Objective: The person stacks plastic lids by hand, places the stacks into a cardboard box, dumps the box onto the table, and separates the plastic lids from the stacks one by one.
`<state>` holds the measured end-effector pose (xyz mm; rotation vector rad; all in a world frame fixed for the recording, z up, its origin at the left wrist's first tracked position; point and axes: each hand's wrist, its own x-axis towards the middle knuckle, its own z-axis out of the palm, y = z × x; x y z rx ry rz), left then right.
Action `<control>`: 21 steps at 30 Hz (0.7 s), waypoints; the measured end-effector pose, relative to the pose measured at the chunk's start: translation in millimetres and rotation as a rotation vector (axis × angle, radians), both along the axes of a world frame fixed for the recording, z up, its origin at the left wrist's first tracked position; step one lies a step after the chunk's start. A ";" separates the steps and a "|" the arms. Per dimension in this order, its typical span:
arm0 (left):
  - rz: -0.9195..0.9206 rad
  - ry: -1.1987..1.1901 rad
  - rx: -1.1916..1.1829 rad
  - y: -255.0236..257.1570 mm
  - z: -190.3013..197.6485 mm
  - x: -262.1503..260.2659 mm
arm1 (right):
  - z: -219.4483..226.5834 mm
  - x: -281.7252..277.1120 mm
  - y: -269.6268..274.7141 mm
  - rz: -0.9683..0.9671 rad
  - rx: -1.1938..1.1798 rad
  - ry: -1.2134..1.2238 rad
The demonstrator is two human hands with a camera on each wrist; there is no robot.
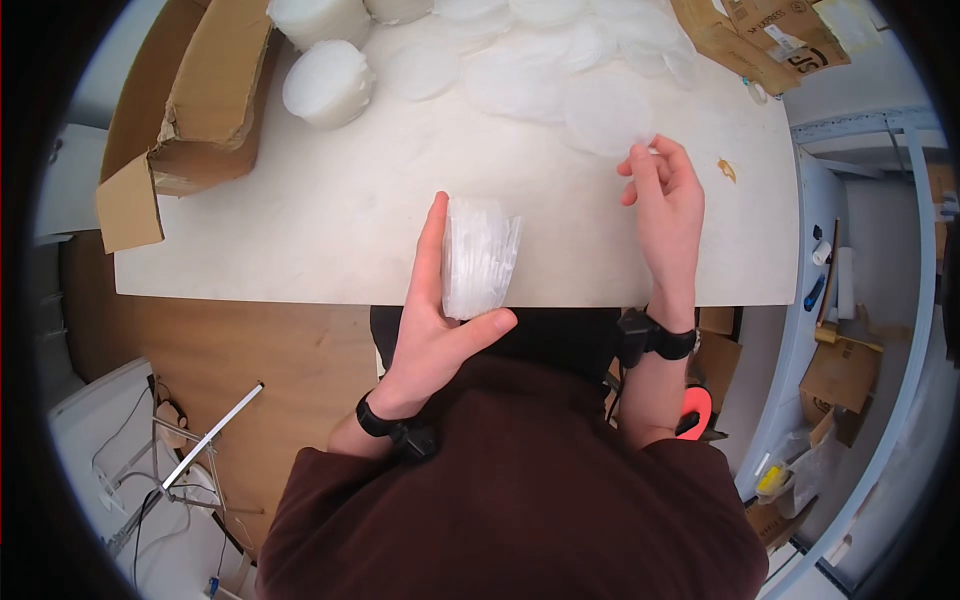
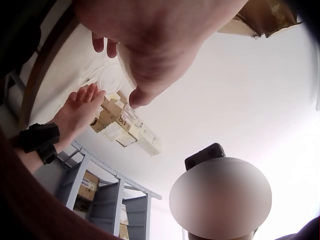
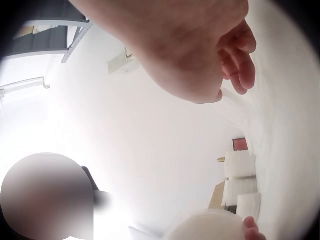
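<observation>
Near the table's front edge, the left hand [image 1: 430, 320] grips a stack of thin translucent discs [image 1: 480, 258] standing on edge, fingers along its left side and the thumb at its lower end. To the right, the right hand [image 1: 668, 215] pinches the edge of a single frosted disc [image 1: 607, 112] between thumb and fingers. That disc lies at the near end of a spread of similar discs [image 1: 515, 85]. In the left wrist view, the right hand [image 2: 77, 112] touches a round disc [image 2: 110, 79]. The right wrist view shows part of the held stack [image 3: 207, 226] at the bottom.
An open cardboard box [image 1: 212, 110] stands at the table's left, with a disc stack [image 1: 328, 85] beside it and more stacks behind. Another cardboard box [image 1: 740, 45] is at the back right. A small yellowish scrap [image 1: 727, 170] lies right of the right hand. Shelving [image 1: 900, 300] stands beyond the table's right edge.
</observation>
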<state>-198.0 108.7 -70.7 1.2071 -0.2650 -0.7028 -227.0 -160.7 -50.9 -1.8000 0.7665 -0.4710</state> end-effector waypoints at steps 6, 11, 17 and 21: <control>-0.007 0.002 -0.046 -3.1 -0.8 -2.2 | 8.1 -32.9 27.3 0.235 0.254 -0.088; -0.026 0.042 -0.039 -9.8 5.5 -4.5 | 19.9 -50.3 69.0 0.569 0.354 -0.114; -0.021 0.019 -0.034 -7.1 2.9 -5.0 | 16.4 -49.5 67.5 0.598 0.319 -0.113; -0.006 0.048 -0.130 -6.1 -2.0 -7.1 | 18.0 -52.7 63.2 0.638 0.503 -0.140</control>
